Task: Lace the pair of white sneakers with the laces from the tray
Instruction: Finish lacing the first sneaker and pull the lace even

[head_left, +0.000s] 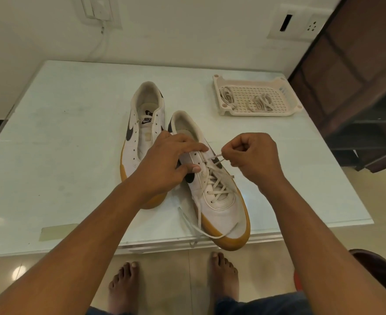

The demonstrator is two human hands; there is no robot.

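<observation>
Two white sneakers with gum soles and black swooshes lie on the glass table. The right sneaker (219,205) is partly laced with a cream lace (214,183); its toe overhangs the table's front edge. My left hand (164,162) grips this sneaker's left eyelet side, thumb pressed by an eyelet. My right hand (253,155) pinches the lace's free end just right of the upper eyelets. The lace's other end (194,226) trails loose over the front edge. The left sneaker (142,123) has no lace. A cream tray (217,87) at the back right holds bundled laces (259,103).
The pale glass table (62,155) ends close to me, with a strip of tape (58,231) near its front left. A dark wooden shelf (357,98) stands at the right. Wall sockets (301,21) and a cable (101,42) are behind. My bare feet (174,289) stand on the tiled floor.
</observation>
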